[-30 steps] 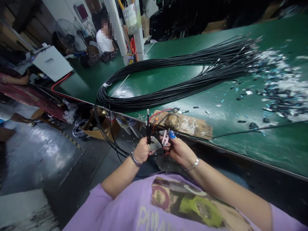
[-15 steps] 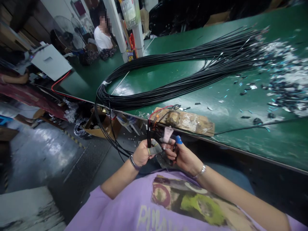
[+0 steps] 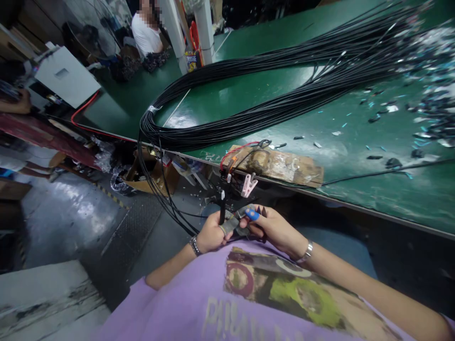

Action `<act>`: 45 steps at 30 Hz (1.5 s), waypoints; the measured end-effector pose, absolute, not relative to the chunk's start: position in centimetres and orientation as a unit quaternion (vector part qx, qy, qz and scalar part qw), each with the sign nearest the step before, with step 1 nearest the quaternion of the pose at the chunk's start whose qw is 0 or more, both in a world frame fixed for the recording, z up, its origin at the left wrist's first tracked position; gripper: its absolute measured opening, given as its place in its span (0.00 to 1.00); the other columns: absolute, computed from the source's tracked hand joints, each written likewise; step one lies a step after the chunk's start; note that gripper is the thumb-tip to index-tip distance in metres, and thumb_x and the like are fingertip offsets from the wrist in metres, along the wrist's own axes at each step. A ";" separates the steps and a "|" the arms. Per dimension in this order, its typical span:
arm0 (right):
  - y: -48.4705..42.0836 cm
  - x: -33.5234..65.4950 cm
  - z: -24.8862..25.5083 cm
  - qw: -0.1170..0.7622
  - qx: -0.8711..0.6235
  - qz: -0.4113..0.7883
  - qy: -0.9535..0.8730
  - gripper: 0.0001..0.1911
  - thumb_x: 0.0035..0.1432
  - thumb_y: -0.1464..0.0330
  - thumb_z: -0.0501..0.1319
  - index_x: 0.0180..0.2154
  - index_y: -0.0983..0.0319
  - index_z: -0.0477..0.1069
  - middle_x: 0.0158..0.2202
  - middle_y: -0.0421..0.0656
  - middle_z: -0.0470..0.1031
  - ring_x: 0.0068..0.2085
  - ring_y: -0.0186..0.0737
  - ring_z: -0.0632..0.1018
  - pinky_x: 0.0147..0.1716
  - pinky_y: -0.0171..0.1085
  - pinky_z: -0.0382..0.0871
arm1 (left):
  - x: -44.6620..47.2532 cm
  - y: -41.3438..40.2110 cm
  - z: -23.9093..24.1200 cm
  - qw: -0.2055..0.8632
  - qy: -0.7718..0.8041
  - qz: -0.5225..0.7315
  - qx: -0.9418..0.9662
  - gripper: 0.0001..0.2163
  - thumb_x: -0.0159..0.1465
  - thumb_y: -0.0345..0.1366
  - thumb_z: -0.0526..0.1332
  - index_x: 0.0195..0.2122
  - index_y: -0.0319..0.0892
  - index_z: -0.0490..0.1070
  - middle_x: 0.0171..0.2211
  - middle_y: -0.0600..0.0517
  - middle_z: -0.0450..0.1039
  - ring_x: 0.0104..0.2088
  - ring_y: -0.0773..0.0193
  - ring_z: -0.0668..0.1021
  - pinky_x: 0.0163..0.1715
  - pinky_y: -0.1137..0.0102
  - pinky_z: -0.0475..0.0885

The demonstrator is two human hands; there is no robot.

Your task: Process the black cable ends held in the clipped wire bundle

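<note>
My left hand (image 3: 210, 235) is closed around the end of a thin black cable (image 3: 222, 208) that stands upright out of the fist. My right hand (image 3: 275, 228) is closed too, pinching a small tool with a blue-covered fingertip (image 3: 252, 214) close against the left thumb. Both hands sit low, near my purple shirt, below the green table's (image 3: 355, 189) edge. A pink clip (image 3: 248, 185) hangs from a small device with red wires at that edge. A large bundle of black cables (image 3: 249, 104) loops over the table and down its side.
A taped cardboard piece (image 3: 284, 166) lies by the table edge. Cut scraps (image 3: 426, 94) litter the right of the table. A cardboard box (image 3: 149, 177) sits on the floor below. A person in white (image 3: 145, 33) sits at the far end beside a white pillar (image 3: 206, 28).
Both hands have dropped toward my body. The pink clip, by my right hand's fingers a second ago, now hangs free at the table edge. The camera has tilted down.
</note>
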State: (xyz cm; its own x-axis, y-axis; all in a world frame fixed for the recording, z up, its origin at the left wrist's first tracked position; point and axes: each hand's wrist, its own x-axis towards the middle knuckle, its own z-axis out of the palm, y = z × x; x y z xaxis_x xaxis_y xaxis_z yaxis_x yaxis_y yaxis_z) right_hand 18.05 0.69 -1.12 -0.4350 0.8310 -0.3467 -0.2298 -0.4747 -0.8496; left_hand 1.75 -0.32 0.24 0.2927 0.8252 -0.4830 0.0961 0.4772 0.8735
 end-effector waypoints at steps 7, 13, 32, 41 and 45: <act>0.5 17.9 -1.2 0.361 -0.413 0.740 -0.389 0.21 0.49 0.51 0.61 0.26 0.64 0.71 0.12 0.33 0.58 0.16 0.27 0.55 0.16 0.32 0.47 | 1.5 -0.2 -0.5 0.679 0.507 0.311 0.431 0.23 0.49 0.57 0.62 0.26 0.39 0.64 0.10 0.62 0.57 0.09 0.77 0.56 0.09 0.78 0.49; 0.7 17.8 -1.2 0.349 -0.450 0.669 -0.478 0.15 0.52 0.55 0.59 0.26 0.61 0.65 0.15 0.34 0.61 0.16 0.28 0.58 0.16 0.32 0.51 | 1.4 0.0 -0.9 0.696 0.510 0.298 0.408 0.22 0.50 0.55 0.62 0.23 0.38 0.65 0.13 0.56 0.66 0.11 0.75 0.65 0.11 0.79 0.55; 1.3 17.6 -1.1 0.357 -0.444 0.592 -0.570 0.13 0.51 0.58 0.58 0.29 0.62 0.67 0.27 0.41 0.71 0.29 0.37 0.70 0.31 0.37 0.67 | 0.3 0.8 -1.2 0.785 0.438 0.265 0.350 0.23 0.46 0.55 0.65 0.22 0.38 0.63 0.13 0.54 0.69 0.09 0.73 0.66 0.07 0.78 0.53; 0.9 18.3 -2.2 0.312 -0.464 0.551 -0.620 0.16 0.54 0.56 0.54 0.30 0.62 0.67 0.28 0.43 0.73 0.30 0.38 0.71 0.32 0.38 0.68 | 0.0 1.2 -0.9 0.775 0.423 0.264 0.389 0.23 0.42 0.54 0.68 0.23 0.38 0.65 0.12 0.54 0.68 0.10 0.72 0.66 0.08 0.78 0.53; 0.7 18.9 -1.7 0.285 -0.478 0.491 -0.670 0.17 0.59 0.56 0.49 0.36 0.62 0.67 0.29 0.44 0.73 0.29 0.39 0.71 0.31 0.39 0.68 | 0.4 1.4 -0.5 0.597 0.505 0.381 0.493 0.17 0.49 0.49 0.66 0.23 0.39 0.67 0.14 0.55 0.68 0.13 0.73 0.67 0.14 0.77 0.60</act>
State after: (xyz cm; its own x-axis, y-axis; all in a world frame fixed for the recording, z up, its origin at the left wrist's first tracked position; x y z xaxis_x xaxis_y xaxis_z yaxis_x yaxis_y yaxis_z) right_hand 18.90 0.69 -1.74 -0.3798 0.9208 -0.0884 0.3607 0.0595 -0.9308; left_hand 0.41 1.40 -0.51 0.2002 0.9530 -0.2274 0.0425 0.2234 0.9738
